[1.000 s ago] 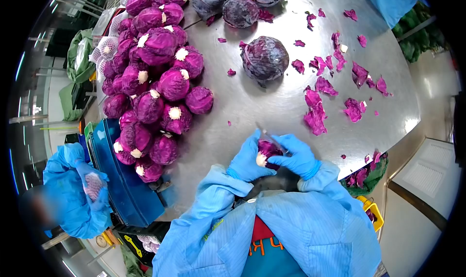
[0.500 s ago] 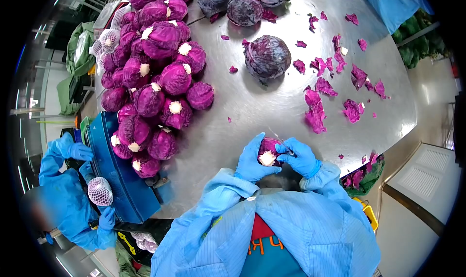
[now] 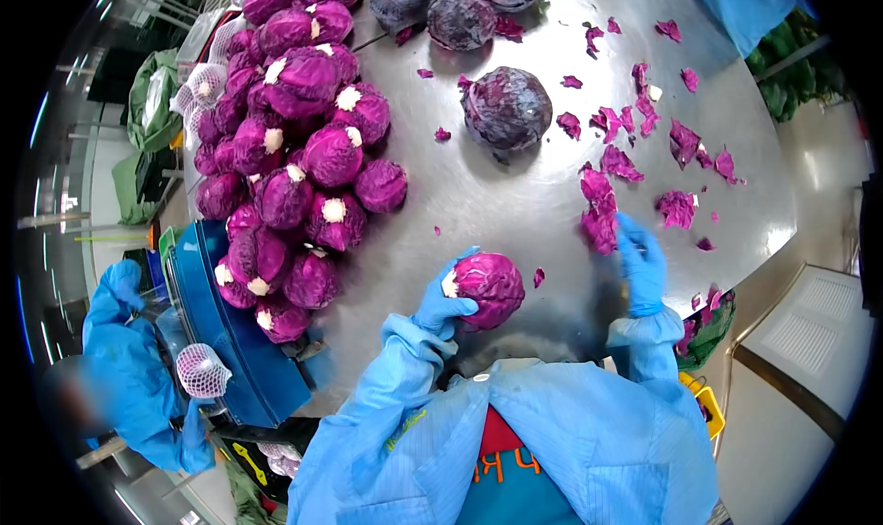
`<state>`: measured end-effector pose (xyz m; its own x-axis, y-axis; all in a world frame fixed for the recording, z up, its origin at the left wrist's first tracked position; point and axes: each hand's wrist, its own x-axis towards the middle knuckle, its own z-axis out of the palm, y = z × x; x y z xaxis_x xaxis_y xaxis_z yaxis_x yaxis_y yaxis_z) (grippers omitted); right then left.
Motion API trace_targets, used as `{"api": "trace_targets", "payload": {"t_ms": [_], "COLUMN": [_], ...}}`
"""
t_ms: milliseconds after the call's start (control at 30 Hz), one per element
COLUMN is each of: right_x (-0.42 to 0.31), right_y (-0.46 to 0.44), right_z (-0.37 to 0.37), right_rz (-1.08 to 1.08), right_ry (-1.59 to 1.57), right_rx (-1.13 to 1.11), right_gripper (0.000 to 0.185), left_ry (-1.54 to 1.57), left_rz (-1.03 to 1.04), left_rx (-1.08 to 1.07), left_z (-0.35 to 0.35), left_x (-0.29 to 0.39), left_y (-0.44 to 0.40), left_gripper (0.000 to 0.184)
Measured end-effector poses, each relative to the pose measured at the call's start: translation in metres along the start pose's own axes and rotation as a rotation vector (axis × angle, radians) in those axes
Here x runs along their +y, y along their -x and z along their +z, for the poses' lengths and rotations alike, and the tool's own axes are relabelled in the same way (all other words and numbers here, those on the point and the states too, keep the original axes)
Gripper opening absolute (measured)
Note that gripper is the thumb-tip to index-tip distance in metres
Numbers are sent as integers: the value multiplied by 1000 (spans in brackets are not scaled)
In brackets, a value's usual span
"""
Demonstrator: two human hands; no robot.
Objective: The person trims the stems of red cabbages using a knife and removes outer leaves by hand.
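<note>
My left hand [image 3: 444, 302], in a blue glove, is closed on the left side of a trimmed red cabbage [image 3: 490, 290], whose white stem end points left. My right hand [image 3: 641, 265] is to the right over the metal table [image 3: 423, 290], just below some loose purple leaves [image 3: 599, 217]; its fingers are blurred, and whether they hold anything cannot be made out. A small leaf scrap [image 3: 539, 277] lies right of the held cabbage. Farther up the table sits a dark untrimmed cabbage [image 3: 507, 109].
Trimmed cabbages [image 3: 333, 155] are heaped at the left, with dark cabbages [image 3: 461, 20] at the far edge. A blue bin [image 3: 241, 341] stands left of the table. Beside it a co-worker [image 3: 129, 359] has a netted cabbage [image 3: 202, 371]. A green bag [image 3: 713, 336] hangs at the right edge.
My right hand has left the cabbage and moved right toward the leaves. The cabbage has turned in my left hand, its stem end now leftward. A small scrap has appeared beside it.
</note>
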<state>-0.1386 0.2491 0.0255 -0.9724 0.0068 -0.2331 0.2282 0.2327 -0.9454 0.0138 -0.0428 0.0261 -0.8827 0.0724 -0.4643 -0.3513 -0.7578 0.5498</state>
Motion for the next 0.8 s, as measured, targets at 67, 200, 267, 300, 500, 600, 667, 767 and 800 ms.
{"api": "trace_targets", "payload": {"t_ms": [67, 200, 267, 300, 500, 600, 667, 767, 800], "right_x": [-18, -40, -45, -46, -32, -36, -52, -30, -19], "right_y": [9, 18, 20, 22, 29, 35, 40, 39, 37], "right_z": [29, 67, 76, 80, 85, 85, 83, 99, 103], "right_rz": [193, 256, 247, 243, 190, -82, -87, -284, -266], "right_ry": [-127, -256, -264, -267, -264, -190, -177, -208, -262], "right_rx": [-210, -421, -458, -475, -547, -663, -806, -771, -773], "right_gripper": [36, 31, 29, 28, 32, 44, 67, 82, 89], "left_ry": [145, 793, 1027, 1078, 1070, 964, 812, 438, 290], "left_rz": [-67, -151, -208, -220, -183, -155, -117, -90, -123], "left_rx": [-85, -264, -299, -316, -232, -224, -142, 8, -19], "left_z": [-3, 9, 8, 3, 3, 5, 9, 36, 41], "left_x": [-7, -18, -15, -16, -6, -7, -8, -1, 5], "left_y": [3, 2, 4, 3, 5, 4, 1, 6, 14], "left_gripper": [90, 94, 96, 98, 103, 101, 98, 93, 92]}}
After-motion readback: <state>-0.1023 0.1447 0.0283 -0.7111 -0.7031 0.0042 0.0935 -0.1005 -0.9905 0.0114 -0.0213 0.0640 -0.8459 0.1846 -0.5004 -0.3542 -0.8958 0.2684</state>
